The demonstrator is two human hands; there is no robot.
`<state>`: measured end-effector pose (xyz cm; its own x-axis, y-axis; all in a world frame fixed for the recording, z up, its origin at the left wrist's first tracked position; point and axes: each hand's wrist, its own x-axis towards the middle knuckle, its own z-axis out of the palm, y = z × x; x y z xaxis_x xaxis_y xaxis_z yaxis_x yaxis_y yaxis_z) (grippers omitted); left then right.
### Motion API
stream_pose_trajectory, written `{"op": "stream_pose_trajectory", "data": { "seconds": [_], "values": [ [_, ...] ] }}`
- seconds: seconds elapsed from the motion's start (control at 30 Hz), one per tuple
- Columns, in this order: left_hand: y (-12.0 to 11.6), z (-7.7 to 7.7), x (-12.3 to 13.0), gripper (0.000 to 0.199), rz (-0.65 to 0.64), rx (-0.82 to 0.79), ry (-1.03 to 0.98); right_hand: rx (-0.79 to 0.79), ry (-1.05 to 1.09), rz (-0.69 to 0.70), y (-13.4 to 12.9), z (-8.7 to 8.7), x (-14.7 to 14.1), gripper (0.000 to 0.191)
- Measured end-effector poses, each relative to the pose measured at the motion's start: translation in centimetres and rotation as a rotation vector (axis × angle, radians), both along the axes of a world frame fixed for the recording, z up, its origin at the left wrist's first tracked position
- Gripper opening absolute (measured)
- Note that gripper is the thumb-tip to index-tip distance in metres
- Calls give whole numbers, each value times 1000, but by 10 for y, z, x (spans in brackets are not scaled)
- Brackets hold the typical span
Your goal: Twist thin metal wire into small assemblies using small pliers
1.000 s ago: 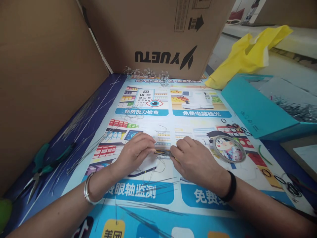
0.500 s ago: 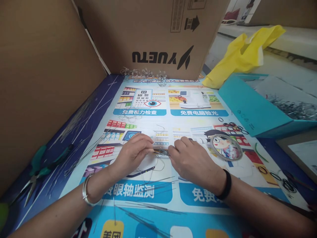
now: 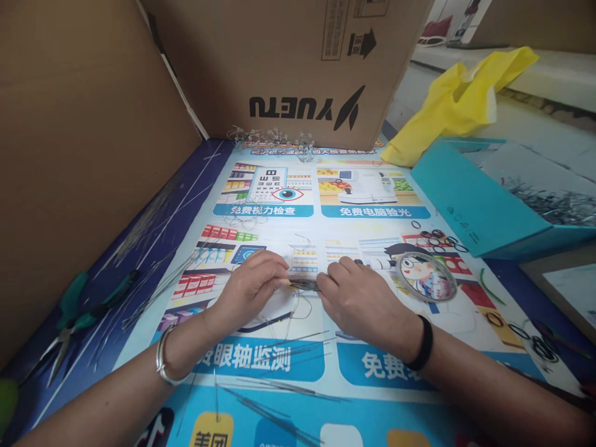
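Both hands meet over the middle of the printed poster (image 3: pixel 279 394). My left hand (image 3: pixel 254 282) is closed, thumb and fingers pinching one end of a thin bundle of wire (image 3: pixel 303 285). My right hand (image 3: pixel 356 298) has its fingers curled around the other end. Between the fingertips the bundle looks dark and grey, with a yellowish tip on the left; its finer detail is too small to read. A loop of thin wire (image 3: pixel 302 307) hangs just beneath it. To the right of my right hand lies a roll of clear tape (image 3: pixel 452 288).
Green-handled pliers (image 3: pixel 67 323) lie at the left near loose wires (image 3: pixel 149 223). Cardboard boxes (image 3: pixel 279 56) wall the left and back, with small wire pieces (image 3: pixel 305 146) before them. At right are black rings (image 3: pixel 437 236), a blue box (image 3: pixel 484 205) of wire bits and a yellow bag (image 3: pixel 456 105).
Both hands keep nearly the same place and grip. The wire bundle between the fingers looks slightly turned.
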<state>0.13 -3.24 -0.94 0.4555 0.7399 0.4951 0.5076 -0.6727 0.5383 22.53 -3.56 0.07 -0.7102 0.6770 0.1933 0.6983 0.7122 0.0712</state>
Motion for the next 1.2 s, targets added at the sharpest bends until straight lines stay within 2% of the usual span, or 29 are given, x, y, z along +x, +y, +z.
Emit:
{"op": "stream_pose_trajectory", "data": {
  "seconds": [0.23, 0.33, 0.47, 0.6, 0.9, 1.2],
  "values": [
    [3, -2, -2, 7, -14, -73, -45, -59, 26, -2, 4, -2, 0, 16],
    [4, -2, -3, 8, -4, -183, -90, -81, 70, -27, 5, -4, 0, 19],
    [3, 0, -4, 13, 88, -390, -128, -104, 93, -55, 6, -3, 1, 19],
    [3, 3, -4, 16, 110, -508, -209, -102, 102, -59, 5, 0, 3, 19],
    [4, 4, -4, 14, 58, -591, -344, -81, 136, -57, 3, 2, 4, 19],
    [2, 7, -2, 13, 70, -569, -342, -134, 171, -97, 0, 1, 2, 20]
  ]
}}
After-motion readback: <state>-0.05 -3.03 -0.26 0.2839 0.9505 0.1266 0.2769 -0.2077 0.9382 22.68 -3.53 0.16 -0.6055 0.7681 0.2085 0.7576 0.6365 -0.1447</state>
